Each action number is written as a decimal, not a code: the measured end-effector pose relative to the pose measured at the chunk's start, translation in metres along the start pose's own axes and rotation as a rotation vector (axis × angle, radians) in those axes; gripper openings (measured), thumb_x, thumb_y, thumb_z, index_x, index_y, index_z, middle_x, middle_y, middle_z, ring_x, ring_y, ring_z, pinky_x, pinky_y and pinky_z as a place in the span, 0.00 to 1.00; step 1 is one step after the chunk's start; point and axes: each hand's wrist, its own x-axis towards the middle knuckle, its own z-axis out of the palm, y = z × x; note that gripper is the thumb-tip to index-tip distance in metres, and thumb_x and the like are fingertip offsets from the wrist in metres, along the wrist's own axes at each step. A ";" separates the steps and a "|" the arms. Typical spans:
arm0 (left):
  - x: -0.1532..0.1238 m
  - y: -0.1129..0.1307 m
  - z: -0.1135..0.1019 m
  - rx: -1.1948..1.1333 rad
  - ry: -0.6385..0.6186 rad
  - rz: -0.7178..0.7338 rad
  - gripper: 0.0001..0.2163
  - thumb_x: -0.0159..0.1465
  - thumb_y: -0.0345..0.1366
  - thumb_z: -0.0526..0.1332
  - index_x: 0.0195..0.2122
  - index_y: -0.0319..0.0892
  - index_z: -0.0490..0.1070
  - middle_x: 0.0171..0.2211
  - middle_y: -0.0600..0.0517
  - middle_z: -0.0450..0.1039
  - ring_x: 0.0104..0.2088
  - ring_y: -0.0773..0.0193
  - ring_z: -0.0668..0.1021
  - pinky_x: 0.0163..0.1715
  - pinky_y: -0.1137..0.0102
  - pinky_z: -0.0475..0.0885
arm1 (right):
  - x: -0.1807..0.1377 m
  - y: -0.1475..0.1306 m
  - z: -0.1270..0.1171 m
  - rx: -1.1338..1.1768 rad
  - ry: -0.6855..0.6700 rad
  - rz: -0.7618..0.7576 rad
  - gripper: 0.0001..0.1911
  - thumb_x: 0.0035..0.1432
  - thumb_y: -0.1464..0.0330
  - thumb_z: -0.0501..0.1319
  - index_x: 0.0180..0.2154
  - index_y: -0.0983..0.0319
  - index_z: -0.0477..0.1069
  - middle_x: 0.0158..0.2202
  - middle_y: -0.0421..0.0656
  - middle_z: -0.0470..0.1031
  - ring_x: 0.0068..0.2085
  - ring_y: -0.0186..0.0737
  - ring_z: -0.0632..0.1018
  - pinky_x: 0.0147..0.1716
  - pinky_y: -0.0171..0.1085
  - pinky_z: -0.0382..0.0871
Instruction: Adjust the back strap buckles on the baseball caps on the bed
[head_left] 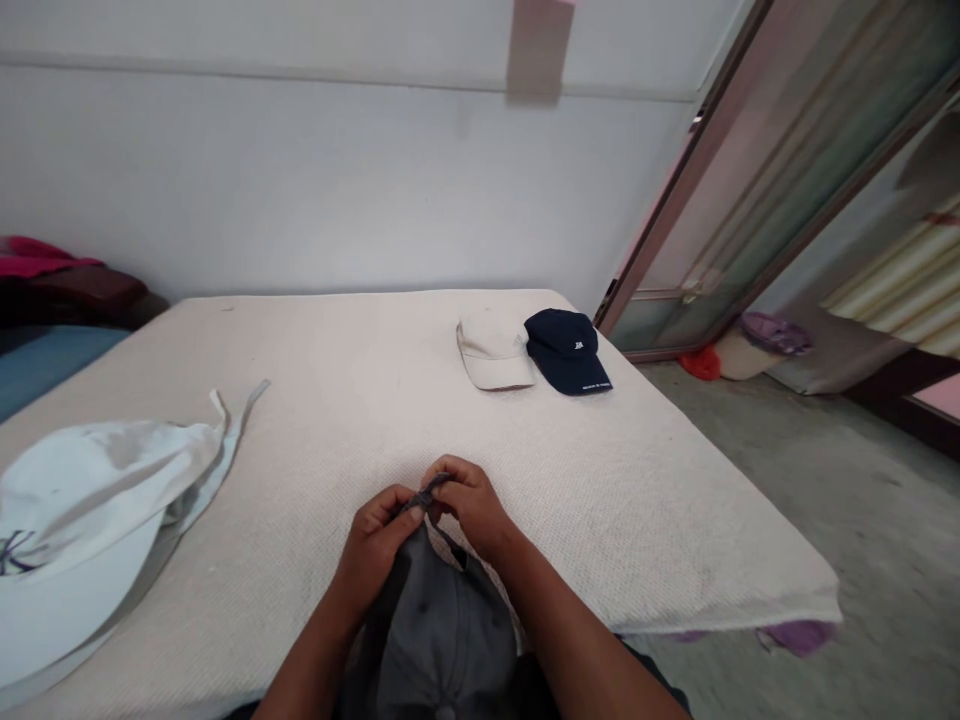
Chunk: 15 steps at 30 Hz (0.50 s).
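A grey cap (439,625) lies on the near edge of the bed, its back turned away from me. My left hand (379,545) and my right hand (471,505) are both closed in a pinch on the cap's rear strap (426,497), fingertips almost touching. Further back on the bed sit a cream cap (491,350) and a navy cap (566,350) side by side.
A cream bedspread (360,400) covers the bed. A white wide-brimmed hat with ties (97,500) lies at the left. A white wall stands behind; a sliding glass door (757,190) and grey floor (825,500) with bags are at the right. Red and blue bedding lies far left.
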 end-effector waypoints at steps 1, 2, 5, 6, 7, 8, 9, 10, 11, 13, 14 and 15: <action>0.000 0.000 0.000 -0.018 -0.003 -0.003 0.06 0.56 0.37 0.61 0.27 0.41 0.72 0.24 0.56 0.70 0.25 0.68 0.69 0.26 0.74 0.63 | 0.001 0.001 0.000 0.069 0.001 0.019 0.05 0.43 0.76 0.53 0.24 0.63 0.65 0.17 0.36 0.64 0.21 0.31 0.65 0.21 0.31 0.59; 0.000 0.000 0.000 -0.033 -0.003 -0.006 0.05 0.56 0.37 0.61 0.27 0.41 0.72 0.24 0.55 0.70 0.25 0.68 0.69 0.26 0.74 0.63 | 0.002 0.002 0.001 0.119 -0.001 0.034 0.04 0.44 0.75 0.53 0.24 0.63 0.65 0.18 0.36 0.64 0.21 0.31 0.65 0.21 0.31 0.59; 0.000 0.000 -0.001 -0.090 0.008 -0.014 0.04 0.57 0.36 0.62 0.28 0.41 0.72 0.25 0.55 0.72 0.26 0.68 0.71 0.28 0.74 0.65 | 0.001 0.000 0.001 0.166 -0.030 0.053 0.05 0.49 0.72 0.55 0.22 0.63 0.63 0.19 0.37 0.63 0.22 0.30 0.66 0.23 0.31 0.60; -0.001 0.000 -0.001 -0.116 0.012 -0.018 0.04 0.57 0.35 0.62 0.29 0.41 0.73 0.25 0.55 0.73 0.26 0.68 0.72 0.29 0.74 0.65 | 0.000 -0.002 0.000 0.159 -0.055 0.060 0.07 0.51 0.71 0.55 0.23 0.63 0.63 0.20 0.37 0.63 0.23 0.30 0.66 0.24 0.31 0.60; -0.001 0.001 -0.001 -0.148 0.020 -0.026 0.04 0.56 0.35 0.62 0.29 0.41 0.73 0.25 0.55 0.73 0.27 0.67 0.72 0.29 0.74 0.66 | -0.002 -0.003 0.000 0.150 -0.093 0.074 0.08 0.53 0.69 0.56 0.23 0.63 0.63 0.21 0.37 0.64 0.24 0.31 0.67 0.25 0.31 0.60; -0.001 0.001 -0.002 -0.184 0.034 -0.042 0.04 0.56 0.35 0.62 0.29 0.41 0.73 0.25 0.55 0.74 0.27 0.67 0.73 0.30 0.73 0.66 | -0.003 -0.005 -0.001 0.144 -0.140 0.096 0.09 0.55 0.67 0.55 0.25 0.63 0.63 0.21 0.38 0.65 0.24 0.31 0.67 0.24 0.31 0.60; -0.001 0.002 -0.002 -0.222 0.058 -0.062 0.04 0.56 0.35 0.63 0.30 0.42 0.74 0.25 0.55 0.75 0.26 0.67 0.74 0.29 0.73 0.67 | -0.005 -0.006 -0.002 0.145 -0.192 0.128 0.09 0.56 0.66 0.55 0.26 0.63 0.64 0.22 0.38 0.65 0.23 0.30 0.67 0.23 0.31 0.60; -0.001 0.002 -0.003 -0.263 0.090 -0.086 0.04 0.55 0.35 0.64 0.30 0.42 0.74 0.25 0.55 0.75 0.25 0.66 0.74 0.29 0.73 0.67 | -0.006 -0.007 -0.003 0.150 -0.242 0.165 0.09 0.56 0.65 0.55 0.28 0.63 0.65 0.22 0.38 0.66 0.22 0.30 0.67 0.22 0.31 0.59; -0.001 0.002 -0.003 -0.305 0.122 -0.111 0.05 0.54 0.35 0.65 0.31 0.42 0.74 0.25 0.55 0.76 0.25 0.66 0.75 0.28 0.72 0.68 | -0.007 -0.009 -0.004 0.158 -0.284 0.201 0.08 0.56 0.65 0.56 0.29 0.63 0.65 0.23 0.38 0.66 0.21 0.29 0.66 0.20 0.31 0.57; -0.001 0.002 -0.004 -0.375 0.154 -0.143 0.06 0.52 0.35 0.66 0.31 0.42 0.74 0.24 0.55 0.77 0.24 0.65 0.76 0.29 0.71 0.69 | -0.008 -0.010 -0.007 0.186 -0.322 0.253 0.07 0.54 0.65 0.58 0.29 0.63 0.65 0.21 0.36 0.65 0.18 0.27 0.61 0.18 0.29 0.54; -0.001 0.001 -0.005 -0.399 0.151 -0.145 0.06 0.51 0.35 0.67 0.31 0.41 0.74 0.24 0.55 0.77 0.24 0.65 0.76 0.29 0.71 0.69 | -0.007 -0.011 -0.009 0.205 -0.320 0.265 0.08 0.53 0.65 0.60 0.29 0.63 0.64 0.20 0.35 0.63 0.18 0.26 0.59 0.17 0.29 0.52; -0.001 0.001 -0.006 -0.422 0.139 -0.139 0.06 0.51 0.34 0.67 0.30 0.41 0.75 0.24 0.54 0.77 0.24 0.65 0.76 0.30 0.71 0.69 | -0.006 -0.012 -0.010 0.220 -0.306 0.271 0.08 0.52 0.66 0.61 0.28 0.63 0.64 0.19 0.34 0.62 0.17 0.25 0.58 0.17 0.29 0.50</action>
